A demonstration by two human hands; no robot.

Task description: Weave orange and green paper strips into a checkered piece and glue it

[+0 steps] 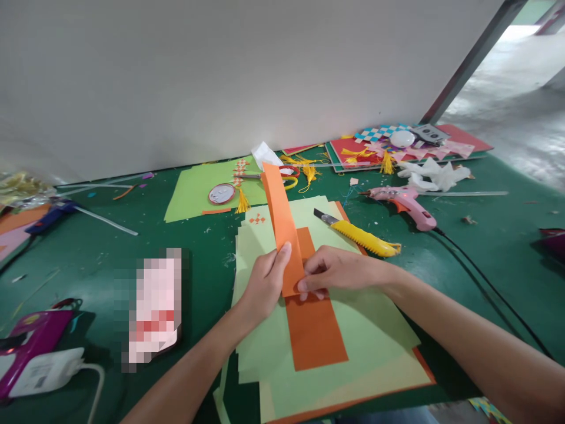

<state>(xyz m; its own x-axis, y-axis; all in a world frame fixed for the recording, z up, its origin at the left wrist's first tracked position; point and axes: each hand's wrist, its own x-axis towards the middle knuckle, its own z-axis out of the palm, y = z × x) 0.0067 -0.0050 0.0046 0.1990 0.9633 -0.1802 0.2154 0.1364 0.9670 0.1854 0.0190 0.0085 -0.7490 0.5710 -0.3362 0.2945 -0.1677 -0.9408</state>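
Observation:
An orange paper strip point(285, 229), bent lengthwise near its top, is held up by both hands. My left hand point(267, 282) grips its left edge, thumb on the front. At the lower right corner, my right hand point(326, 271) pinches the strip between thumb and fingers. Beneath it lies a darker orange paper rectangle point(315, 338), partly covered by the strip and my right hand. That rectangle rests on a stack of light green paper sheets point(371, 341). A yellow box cutter point(364, 237) with its blade out lies on the stack beyond my right hand.
A pink glue gun point(408, 203) with a black cord lies right. Scissors point(289, 181), a round tin point(221, 194) and yellow tassels point(242, 202) are at the back. A blurred-out pink item point(156, 306) and a purple power strip point(39, 341) lie left. A white wall point(220, 76) stands behind.

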